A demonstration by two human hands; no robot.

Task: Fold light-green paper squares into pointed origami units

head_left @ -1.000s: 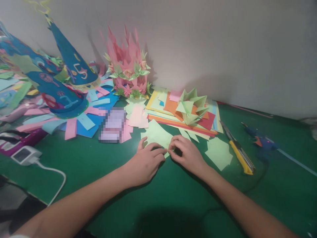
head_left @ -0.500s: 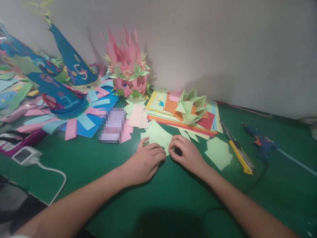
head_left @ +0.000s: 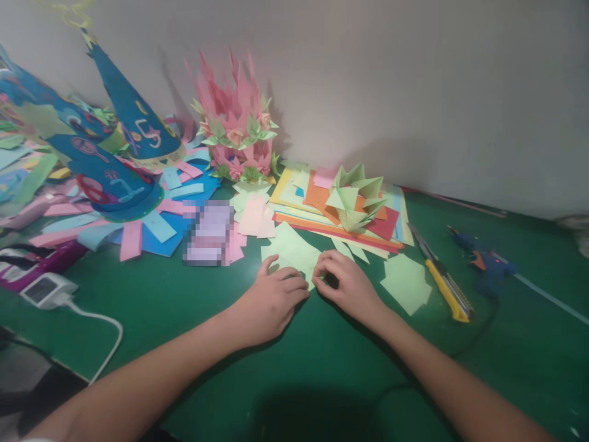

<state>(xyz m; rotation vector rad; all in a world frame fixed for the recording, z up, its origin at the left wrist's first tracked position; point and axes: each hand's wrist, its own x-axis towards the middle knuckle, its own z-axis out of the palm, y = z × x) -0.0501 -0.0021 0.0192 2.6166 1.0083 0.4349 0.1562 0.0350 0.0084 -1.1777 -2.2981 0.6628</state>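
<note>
Against the frame half a second back, almost nothing differs: both hands sit at the same spot, the view only a shade lower. The left hand (head_left: pixel 271 301) lies palm down and loosely curled, gripping nothing, its fingers resting on the near edge of the light green paper sheet (head_left: pixel 292 250), which lies flat on the green tabletop (head_left: pixel 184 319) just before the coloured paper stack (head_left: pixel 313 199). The right hand (head_left: pixel 350 285) is bent, thumb and forefinger closed on the sheet's near corner. A second green piece (head_left: pixel 407 283) lies just right of it, the yellow utility knife (head_left: pixel 444 279) and blue glue gun (head_left: pixel 483 261) farther right. Bare tabletop opens toward the person.
</note>
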